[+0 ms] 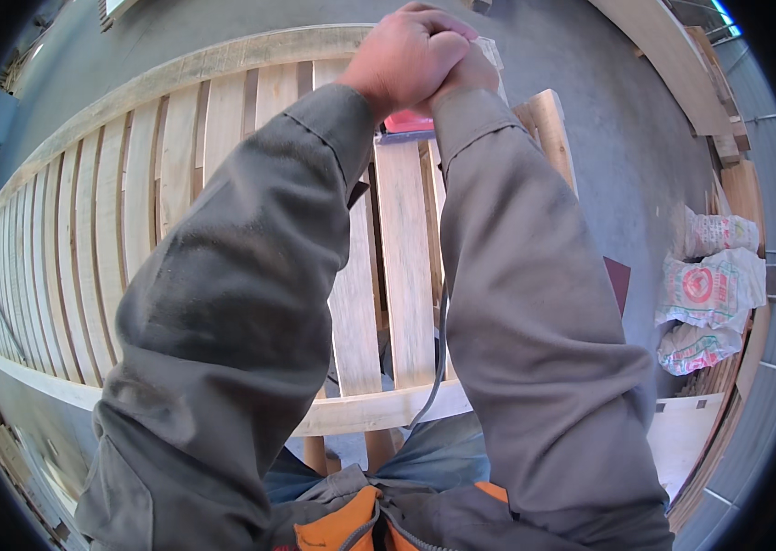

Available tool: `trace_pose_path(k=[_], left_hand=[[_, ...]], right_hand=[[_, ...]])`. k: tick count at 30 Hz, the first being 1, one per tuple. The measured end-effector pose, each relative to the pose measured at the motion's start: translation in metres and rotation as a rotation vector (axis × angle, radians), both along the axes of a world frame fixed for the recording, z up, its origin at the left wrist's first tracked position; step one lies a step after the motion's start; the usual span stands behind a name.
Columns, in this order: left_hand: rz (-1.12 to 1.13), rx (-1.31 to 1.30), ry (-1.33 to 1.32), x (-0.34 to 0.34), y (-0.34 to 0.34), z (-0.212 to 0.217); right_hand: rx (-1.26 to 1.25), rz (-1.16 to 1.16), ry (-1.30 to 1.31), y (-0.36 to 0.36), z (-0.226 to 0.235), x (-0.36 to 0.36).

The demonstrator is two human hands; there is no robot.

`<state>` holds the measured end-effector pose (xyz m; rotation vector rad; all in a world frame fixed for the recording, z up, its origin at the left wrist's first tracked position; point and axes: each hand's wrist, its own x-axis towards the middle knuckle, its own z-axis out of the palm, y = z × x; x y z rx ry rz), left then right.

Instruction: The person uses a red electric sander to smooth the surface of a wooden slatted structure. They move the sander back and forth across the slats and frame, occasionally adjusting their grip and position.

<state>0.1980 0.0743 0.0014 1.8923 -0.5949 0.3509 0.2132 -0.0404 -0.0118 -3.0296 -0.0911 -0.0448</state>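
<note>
At the far edge of a slatted wooden frame [404, 275], my two hands are together over a red corded power tool [409, 121]. Only its red near side and flat grey base show between my wrists, so its exact kind is hidden. My left hand [406, 57] is closed, its fingers curled, lying against and partly over my right hand [471, 73]. The right hand's fingers are mostly covered, but it looks closed on the same tool. A grey cord [436, 372] runs back along the slats and over the frame's near rail [388, 410].
The frame's slats stretch away to the left. Printed woven sacks [705, 289] lie at the right beside stacked boards [744, 216]. A long board [663, 64] stands at the far right. A dark red piece [617, 283] shows past my right sleeve. Grey concrete floor [553, 55] surrounds the frame.
</note>
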Motion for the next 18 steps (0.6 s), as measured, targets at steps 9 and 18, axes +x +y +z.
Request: trace_pose_path(k=[9, 18], left_hand=[[-0.084, -0.081, -0.030, 0.048, 0.006, -0.008], [-0.132, -0.035, 0.033, 0.047, 0.058, 0.005]], right_hand=[[0.045, -0.008, -0.003, 0.024, 0.031, 0.018], [0.099, 0.002, -0.009, 0.061, 0.037, 0.016]])
